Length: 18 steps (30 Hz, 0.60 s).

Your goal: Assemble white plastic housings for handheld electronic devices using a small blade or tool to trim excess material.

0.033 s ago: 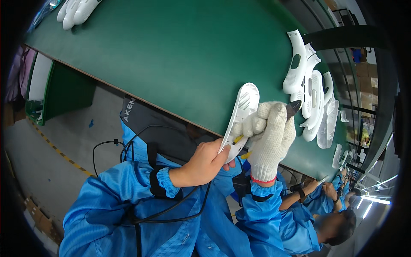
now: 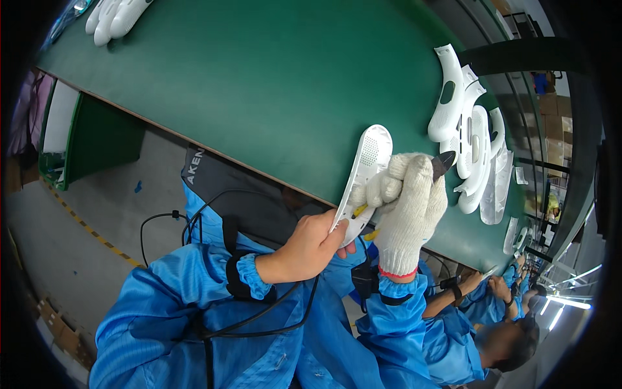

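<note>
My bare left hand (image 2: 306,251) grips the lower end of a long, white plastic shell (image 2: 369,152), which has a rounded top and a patch of small holes. The shell tilts upward over the table's front edge. My right hand (image 2: 409,211), in a knitted white glove with a red cuff, is closed around a hand tool with a dark tapered end (image 2: 444,165) and yellow parts (image 2: 371,235). Most of this tool is hidden in the glove, so its exact kind does not show. The gloved fingers are up against the shell's inner side.
White plastic shells (image 2: 478,139) lie grouped on the green table (image 2: 259,84) at the right, with more shells (image 2: 120,19) at the far left. A dark frame post (image 2: 518,57) rises at the right. Beyond my right arm sits a co-worker (image 2: 453,343). Black cables (image 2: 259,327) cross my lap.
</note>
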### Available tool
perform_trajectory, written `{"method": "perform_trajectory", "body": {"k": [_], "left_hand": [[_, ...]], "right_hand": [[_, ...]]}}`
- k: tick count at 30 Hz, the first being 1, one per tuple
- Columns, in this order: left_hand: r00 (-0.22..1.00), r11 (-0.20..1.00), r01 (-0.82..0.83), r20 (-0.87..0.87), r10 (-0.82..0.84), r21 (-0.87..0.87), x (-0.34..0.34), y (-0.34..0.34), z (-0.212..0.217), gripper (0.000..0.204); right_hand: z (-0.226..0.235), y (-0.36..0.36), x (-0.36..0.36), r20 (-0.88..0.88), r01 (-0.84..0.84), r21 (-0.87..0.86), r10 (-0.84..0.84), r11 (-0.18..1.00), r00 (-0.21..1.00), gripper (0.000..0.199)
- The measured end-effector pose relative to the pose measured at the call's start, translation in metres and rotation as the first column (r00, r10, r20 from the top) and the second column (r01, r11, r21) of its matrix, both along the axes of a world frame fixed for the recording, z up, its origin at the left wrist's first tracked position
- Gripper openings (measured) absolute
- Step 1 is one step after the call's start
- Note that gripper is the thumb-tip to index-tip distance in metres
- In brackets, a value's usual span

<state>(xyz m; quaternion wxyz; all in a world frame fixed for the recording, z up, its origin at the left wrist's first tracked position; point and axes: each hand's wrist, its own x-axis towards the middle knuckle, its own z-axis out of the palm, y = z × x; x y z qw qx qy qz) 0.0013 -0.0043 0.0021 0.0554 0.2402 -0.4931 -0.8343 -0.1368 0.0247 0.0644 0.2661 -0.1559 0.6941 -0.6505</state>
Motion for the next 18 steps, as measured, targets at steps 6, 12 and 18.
{"method": "perform_trajectory", "body": {"k": [6, 12, 18], "left_hand": [[0.998, 0.999, -0.023, -0.053, 0.024, 0.027, 0.000, 0.002, 0.000, 0.030], [1.000, 0.992, 0.019, -0.003, -0.019, -0.126, 0.003, -0.009, 0.006, 0.029], [0.998, 0.486, 0.022, -0.006, -0.056, -0.874, 0.018, -0.016, 0.050, 0.064]], "right_hand": [[0.002, -0.015, 0.008, 0.048, 0.090, -0.187, -0.082, 0.978, 0.995, 0.026], [0.016, -0.002, -0.012, 0.085, -0.019, -0.161, 0.033, 0.987, 0.996, 0.033], [0.028, 0.033, -0.025, -0.228, 0.046, -0.100, -0.068, 0.994, 0.971, 0.047]]}}
